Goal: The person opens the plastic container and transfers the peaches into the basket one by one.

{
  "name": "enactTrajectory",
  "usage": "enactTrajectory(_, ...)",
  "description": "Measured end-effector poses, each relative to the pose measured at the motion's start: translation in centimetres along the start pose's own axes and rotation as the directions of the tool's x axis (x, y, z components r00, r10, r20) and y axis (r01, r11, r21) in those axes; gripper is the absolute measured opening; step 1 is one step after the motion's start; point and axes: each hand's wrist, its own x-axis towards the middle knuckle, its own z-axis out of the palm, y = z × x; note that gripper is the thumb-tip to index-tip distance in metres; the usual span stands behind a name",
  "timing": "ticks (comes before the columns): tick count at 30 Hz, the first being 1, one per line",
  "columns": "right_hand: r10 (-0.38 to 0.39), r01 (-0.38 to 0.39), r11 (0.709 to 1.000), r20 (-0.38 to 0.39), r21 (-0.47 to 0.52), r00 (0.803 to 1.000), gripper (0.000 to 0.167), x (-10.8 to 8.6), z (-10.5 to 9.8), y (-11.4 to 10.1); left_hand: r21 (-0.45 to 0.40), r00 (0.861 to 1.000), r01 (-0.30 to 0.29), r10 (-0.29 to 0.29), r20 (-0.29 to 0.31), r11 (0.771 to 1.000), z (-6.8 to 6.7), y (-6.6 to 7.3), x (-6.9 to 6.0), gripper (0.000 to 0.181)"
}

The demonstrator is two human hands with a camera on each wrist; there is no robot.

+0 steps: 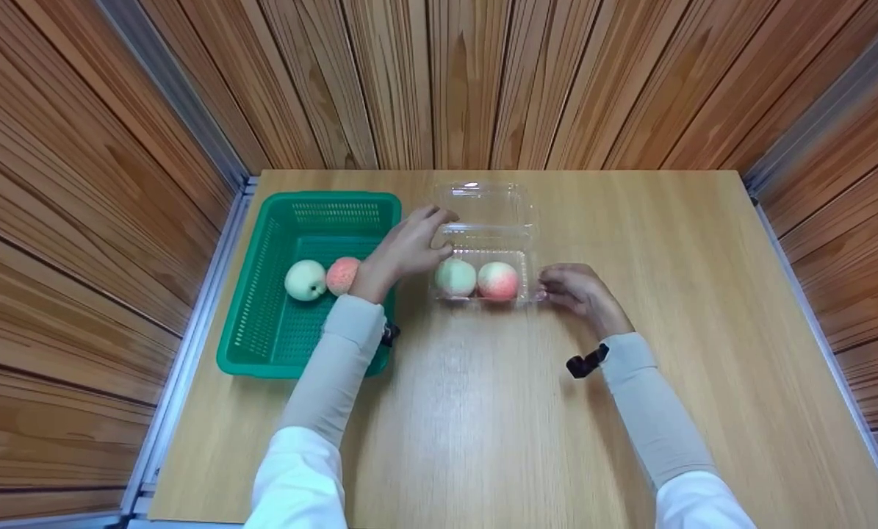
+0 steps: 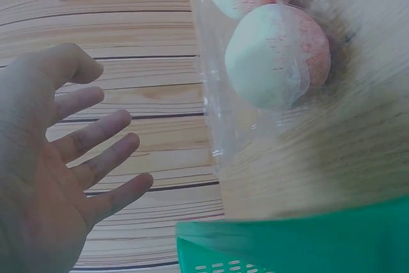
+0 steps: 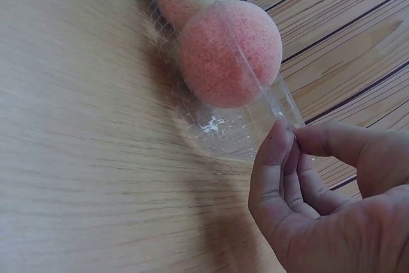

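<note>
A clear plastic clamshell box [image 1: 524,288] lies on the table with its lid [image 1: 483,200] folded back toward the wall. Inside it sit a pale green peach [image 1: 455,278] and a pink-and-white peach [image 1: 498,281], side by side. The right hand [image 1: 578,290] pinches the box's right rim between thumb and fingertips, as the right wrist view also shows. Over the left part of the box hovers the left hand [image 1: 413,246], fingers spread and holding nothing; in the left wrist view its palm and separated fingers [image 2: 102,145] are plain.
A green plastic basket [image 1: 251,323] stands left of the box, under the left forearm. It holds a whitish peach [image 1: 306,281] and a pink peach [image 1: 343,275], the latter partly hidden by the wrist. Wood-panelled walls [image 1: 461,88] close off the table's back and sides.
</note>
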Motion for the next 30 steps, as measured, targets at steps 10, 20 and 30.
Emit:
enactTrajectory(10, 0.0, 0.0, 1.0, 0.009, 0.029, 1.0, 0.007, 0.0, 0.0, 0.0, 0.024, 0.999, -0.028, 0.027, 0.034, 0.999, 1.0, 0.0, 0.6, 0.051)
enactTrajectory(20, 0.016, -0.016, 1.0, 0.022, 0.014, 1.0, 0.024, 0.1, 0.0, -0.1, -0.004, 0.997, 0.012, -0.012, 0.078, 1.0, 2.1, 0.4, 1.2, 0.051)
enactTrajectory(30, 0.025, -0.025, 1.0, 0.016, 0.001, 1.0, 0.02, 0.0, 0.0, -0.2, -0.003, 0.996, 0.006, -0.006, 0.091, 1.0, 2.7, 0.5, 1.5, 0.051)
